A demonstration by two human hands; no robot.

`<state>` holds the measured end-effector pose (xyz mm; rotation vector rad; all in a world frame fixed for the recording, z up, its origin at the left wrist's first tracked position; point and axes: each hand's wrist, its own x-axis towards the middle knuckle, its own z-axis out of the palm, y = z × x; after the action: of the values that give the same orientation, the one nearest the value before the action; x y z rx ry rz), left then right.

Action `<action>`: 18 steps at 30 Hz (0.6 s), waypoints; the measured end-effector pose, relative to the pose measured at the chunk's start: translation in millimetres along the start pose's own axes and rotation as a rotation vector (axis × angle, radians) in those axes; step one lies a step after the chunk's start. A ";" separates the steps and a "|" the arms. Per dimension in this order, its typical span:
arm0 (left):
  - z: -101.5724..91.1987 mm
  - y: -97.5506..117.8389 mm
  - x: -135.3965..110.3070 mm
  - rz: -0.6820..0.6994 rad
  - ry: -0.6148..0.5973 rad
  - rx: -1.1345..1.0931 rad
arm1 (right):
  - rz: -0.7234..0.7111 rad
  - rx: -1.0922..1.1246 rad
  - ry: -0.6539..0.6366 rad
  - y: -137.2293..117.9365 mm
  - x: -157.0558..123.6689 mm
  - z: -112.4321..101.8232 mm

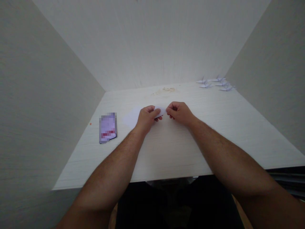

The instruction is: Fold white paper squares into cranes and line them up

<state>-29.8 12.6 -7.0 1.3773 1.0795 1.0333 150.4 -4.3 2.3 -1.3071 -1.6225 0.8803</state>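
Note:
Between my two hands, above the middle of the table, is a small folded piece of white paper (161, 110). My left hand (147, 118) is closed on it, with the thumb lying on top and the fingers underneath. The fingertips of my right hand (178, 111) are pinched together at the paper's right-hand tip. Just left of my left hand, white sheet paper (131, 117) lies flat on the table, partly covered by that hand. How the folded piece is creased is too small to make out.
A phone (108, 128) with a blurred-out screen lies on the left of the white table (164, 156). Several folded paper cranes (222, 84) stand in the back right corner. Brownish marks (168, 89) show near the back wall. Walls enclose the table at the left, back and right.

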 end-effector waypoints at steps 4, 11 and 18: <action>2.2 1.9 0.1 -0.024 0.030 -0.030 | -0.018 -0.035 0.038 -1.0 -1.2 -1.3; 4.6 1.4 1.2 -0.036 0.081 -0.091 | -0.001 -0.084 0.087 -2.6 -1.0 -2.9; 0.6 3.1 1.1 0.042 0.124 0.100 | -0.012 -0.124 0.035 -2.7 0.0 -8.6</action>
<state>-28.8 13.4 -3.9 1.4360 1.2116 1.1198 157.3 -4.8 8.1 -1.3886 -1.6785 0.7551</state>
